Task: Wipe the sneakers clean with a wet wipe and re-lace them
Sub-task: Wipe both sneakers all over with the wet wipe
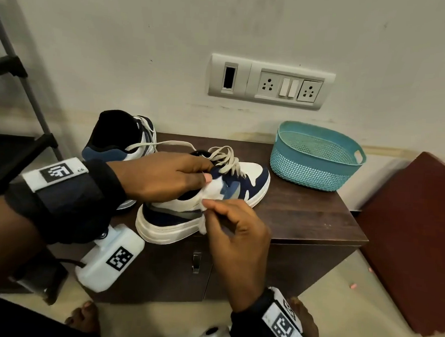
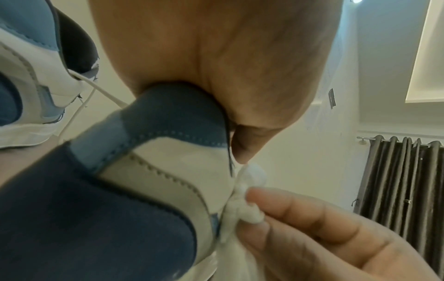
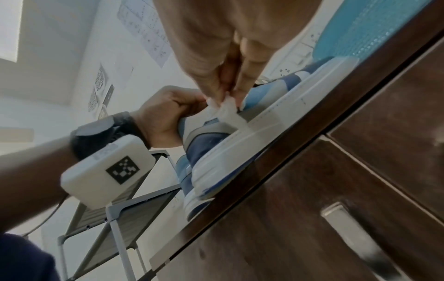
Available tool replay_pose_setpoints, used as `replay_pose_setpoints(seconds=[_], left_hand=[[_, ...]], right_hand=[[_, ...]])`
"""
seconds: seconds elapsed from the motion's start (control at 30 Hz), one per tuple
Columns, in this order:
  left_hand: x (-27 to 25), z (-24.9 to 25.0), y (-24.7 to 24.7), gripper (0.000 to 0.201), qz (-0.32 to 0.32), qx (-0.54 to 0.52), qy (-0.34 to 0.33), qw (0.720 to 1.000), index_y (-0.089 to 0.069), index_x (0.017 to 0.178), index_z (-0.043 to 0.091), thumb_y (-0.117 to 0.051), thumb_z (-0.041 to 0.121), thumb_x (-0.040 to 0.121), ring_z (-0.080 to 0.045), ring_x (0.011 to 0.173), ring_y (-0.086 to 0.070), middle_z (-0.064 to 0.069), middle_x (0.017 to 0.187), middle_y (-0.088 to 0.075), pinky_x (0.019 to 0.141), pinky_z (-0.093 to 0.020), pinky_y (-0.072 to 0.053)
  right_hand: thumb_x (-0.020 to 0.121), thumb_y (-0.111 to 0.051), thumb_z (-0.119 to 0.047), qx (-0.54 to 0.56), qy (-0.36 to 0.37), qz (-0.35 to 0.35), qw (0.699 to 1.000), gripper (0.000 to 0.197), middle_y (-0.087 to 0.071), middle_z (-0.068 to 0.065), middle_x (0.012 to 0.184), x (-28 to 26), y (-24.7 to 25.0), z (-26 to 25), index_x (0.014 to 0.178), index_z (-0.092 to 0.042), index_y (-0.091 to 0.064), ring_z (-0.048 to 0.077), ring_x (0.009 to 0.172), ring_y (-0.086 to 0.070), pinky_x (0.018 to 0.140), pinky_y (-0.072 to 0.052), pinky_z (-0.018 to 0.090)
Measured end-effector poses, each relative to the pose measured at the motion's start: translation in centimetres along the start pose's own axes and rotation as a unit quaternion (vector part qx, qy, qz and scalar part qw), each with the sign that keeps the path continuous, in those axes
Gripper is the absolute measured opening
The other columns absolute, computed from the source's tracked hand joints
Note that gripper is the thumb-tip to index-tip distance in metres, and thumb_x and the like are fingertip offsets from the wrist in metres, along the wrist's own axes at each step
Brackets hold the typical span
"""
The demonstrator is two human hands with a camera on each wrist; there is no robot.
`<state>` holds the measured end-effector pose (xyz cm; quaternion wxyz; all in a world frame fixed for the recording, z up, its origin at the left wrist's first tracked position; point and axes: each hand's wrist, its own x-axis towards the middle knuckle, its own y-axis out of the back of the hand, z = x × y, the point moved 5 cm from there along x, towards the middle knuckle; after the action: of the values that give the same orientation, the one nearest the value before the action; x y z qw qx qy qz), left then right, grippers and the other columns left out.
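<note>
A white, navy and light-blue sneaker (image 1: 244, 180) stands on the dark wooden cabinet (image 1: 304, 220), toe pointing right, with loose cream laces (image 1: 224, 158). My left hand (image 1: 163, 180) grips its collar from above; the thumb sits against the side panel (image 2: 168, 165). My right hand (image 1: 236, 229) pinches a crumpled white wet wipe (image 1: 212, 191) against the shoe's side (image 3: 225, 106). The wipe (image 2: 247, 205) is bunched between the fingertips. The second sneaker (image 1: 119, 138) stands behind at the left, heel toward me, and a lace trails from it.
A teal plastic basket (image 1: 316, 155) sits at the cabinet's back right. A wall socket panel (image 1: 271, 82) is above. A dark metal rack (image 1: 10, 119) stands at the left. A maroon board (image 1: 415, 232) leans at the right. Bare toes (image 1: 84, 318) show on the floor.
</note>
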<state>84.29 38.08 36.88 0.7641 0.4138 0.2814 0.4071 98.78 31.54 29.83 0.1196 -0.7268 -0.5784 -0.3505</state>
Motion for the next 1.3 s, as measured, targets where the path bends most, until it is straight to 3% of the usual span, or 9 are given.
replay_pose_setpoints(seconds=[0.17,0.3,0.47,0.63,0.7,0.87,1.0,1.1,1.3], left_hand=[[-0.1,0.0,-0.1,0.028,0.007,-0.015,-0.011,1.0,-0.059,0.099,0.041,-0.036,0.054,0.09,-0.005,0.089,-0.058,0.019,0.089,-0.062,0.095,-0.04,-0.046],[0.1,-0.2,-0.1,0.029,0.009,-0.011,-0.001,1.0,-0.062,0.102,0.032,-0.041,0.049,0.092,-0.007,0.073,-0.056,0.016,0.075,-0.06,0.082,-0.039,-0.048],[0.6,-0.4,-0.3,0.018,0.014,0.016,-0.001,1.0,-0.062,0.106,0.027,-0.048,0.037,0.103,-0.006,0.069,-0.054,0.012,0.073,-0.058,0.076,-0.036,-0.045],[0.5,-0.3,-0.2,0.028,0.02,0.005,-0.002,1.0,-0.059,0.095,0.029,-0.041,0.048,0.088,-0.015,0.084,-0.06,0.006,0.086,-0.064,0.086,-0.043,-0.048],[0.5,-0.4,-0.3,0.024,0.014,-0.015,-0.002,1.0,-0.059,0.09,0.03,-0.043,0.048,0.089,-0.013,0.075,-0.057,0.006,0.079,-0.062,0.079,-0.04,-0.048],[0.4,-0.2,0.0,0.048,0.036,-0.063,0.006,0.997,-0.054,0.082,0.005,-0.04,0.043,0.106,-0.008,0.053,-0.043,0.008,0.06,-0.046,0.055,-0.018,-0.039],[0.0,0.2,0.1,0.057,0.052,-0.1,0.023,0.993,-0.052,0.074,0.008,-0.034,0.055,0.102,-0.007,0.046,-0.041,0.004,0.057,-0.048,0.048,-0.014,-0.036],[-0.1,0.3,0.1,0.06,0.061,-0.104,0.032,0.992,-0.054,0.08,0.002,-0.034,0.054,0.102,-0.007,0.048,-0.042,0.002,0.06,-0.049,0.05,-0.015,-0.038],[0.1,0.0,0.1,0.061,0.056,-0.084,0.033,0.994,-0.056,0.076,0.011,-0.031,0.063,0.096,-0.005,0.053,-0.045,0.008,0.061,-0.05,0.058,-0.018,-0.038]], right_hand=[[0.087,-0.073,0.005,0.058,-0.042,0.074,0.995,0.029,-0.073,-0.002,0.103,1.5,2.8,1.9,0.107,-0.017,-0.076,0.013,0.092,-0.072,0.08,-0.057,0.022],[0.089,-0.073,-0.002,0.011,-0.106,0.075,0.991,0.029,-0.068,-0.004,0.105,3.7,3.6,4.5,0.11,-0.022,-0.075,0.007,0.091,-0.071,0.076,-0.054,0.014],[0.088,-0.073,0.0,-0.065,-0.052,0.072,0.994,0.019,-0.072,-0.005,0.099,2.9,1.9,4.0,0.101,-0.012,-0.08,0.001,0.092,-0.068,0.081,-0.057,0.022],[0.084,-0.072,0.014,-0.027,0.046,0.012,0.999,0.025,-0.071,0.0,0.1,-0.9,-0.5,0.8,0.099,-0.005,-0.077,0.012,0.098,-0.068,0.086,-0.055,0.028],[0.083,-0.072,0.016,-0.01,0.069,-0.016,0.997,0.029,-0.072,0.003,0.101,-0.9,0.0,0.9,0.102,-0.006,-0.077,0.013,0.099,-0.068,0.086,-0.055,0.028],[0.089,-0.072,0.002,-0.025,-0.04,0.122,0.991,0.022,-0.068,-0.004,0.104,2.3,2.2,3.7,0.103,-0.015,-0.077,0.008,0.098,-0.068,0.084,-0.059,0.036],[0.091,-0.07,0.004,-0.015,0.023,0.051,0.998,0.019,-0.07,0.002,0.103,0.8,-0.6,0.8,0.106,-0.006,-0.076,0.011,0.1,-0.067,0.086,-0.056,0.033],[0.09,-0.071,0.006,-0.047,0.077,0.004,0.996,0.022,-0.069,0.006,0.105,0.8,-0.1,0.8,0.108,-0.005,-0.077,0.015,0.1,-0.066,0.085,-0.055,0.03],[0.087,-0.072,0.009,-0.049,0.034,0.047,0.997,0.024,-0.07,0.001,0.099,1.3,0.0,1.1,0.103,-0.007,-0.079,0.013,0.095,-0.067,0.082,-0.056,0.032]])
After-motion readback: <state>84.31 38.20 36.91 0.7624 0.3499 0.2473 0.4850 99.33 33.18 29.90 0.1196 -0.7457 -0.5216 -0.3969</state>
